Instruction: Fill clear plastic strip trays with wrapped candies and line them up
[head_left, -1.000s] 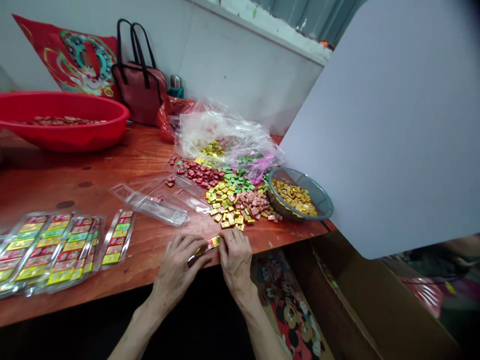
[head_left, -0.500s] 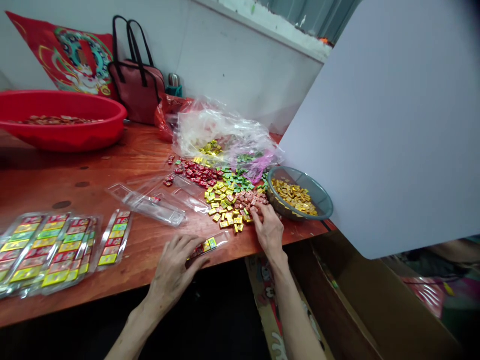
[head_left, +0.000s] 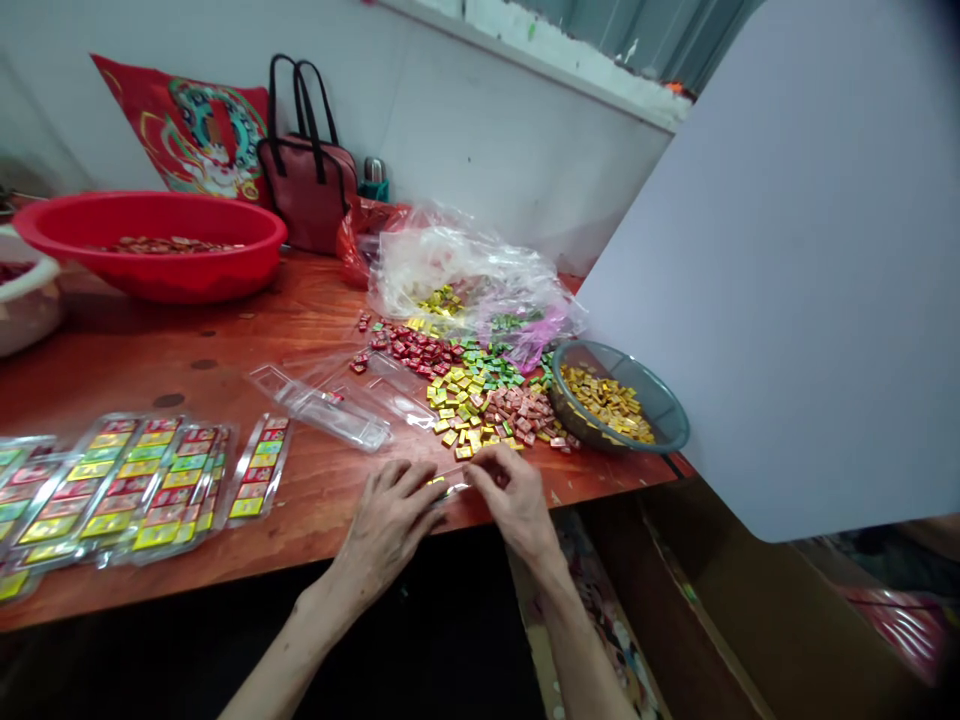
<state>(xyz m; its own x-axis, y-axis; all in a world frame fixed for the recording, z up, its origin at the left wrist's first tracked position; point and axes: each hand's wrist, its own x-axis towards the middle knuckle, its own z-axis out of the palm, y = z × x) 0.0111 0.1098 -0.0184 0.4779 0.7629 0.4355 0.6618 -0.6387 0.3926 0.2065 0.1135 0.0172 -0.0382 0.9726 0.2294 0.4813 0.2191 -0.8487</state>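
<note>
My left hand (head_left: 394, 515) is closed around a narrow clear plastic tray (head_left: 456, 484) lying at the table's front edge, and its fingers cover most of it. Over the tray's right end, my right hand (head_left: 517, 495) is in a pinch; whatever sits between its fingertips is hidden. Just beyond the hands are loose heaps of small foil-wrapped blocks: yellow ones (head_left: 457, 405), pink ones (head_left: 517, 410), green ones (head_left: 491, 365) and dark red ones (head_left: 416, 350). Empty clear trays (head_left: 330, 410) lie behind my left hand.
Filled trays (head_left: 161, 480) are laid out at the left. A grey bowl (head_left: 679, 430) of gold blocks stands at the right, near a large pale panel (head_left: 795, 280). Crumpled clear bags (head_left: 450, 255), a red basin (head_left: 202, 275) and a handbag (head_left: 311, 190) are at the back.
My right hand has come from the pink heap down and left to the tray's right end. My left hand stays on the tray. The view has turned left, showing a white bowl.
</note>
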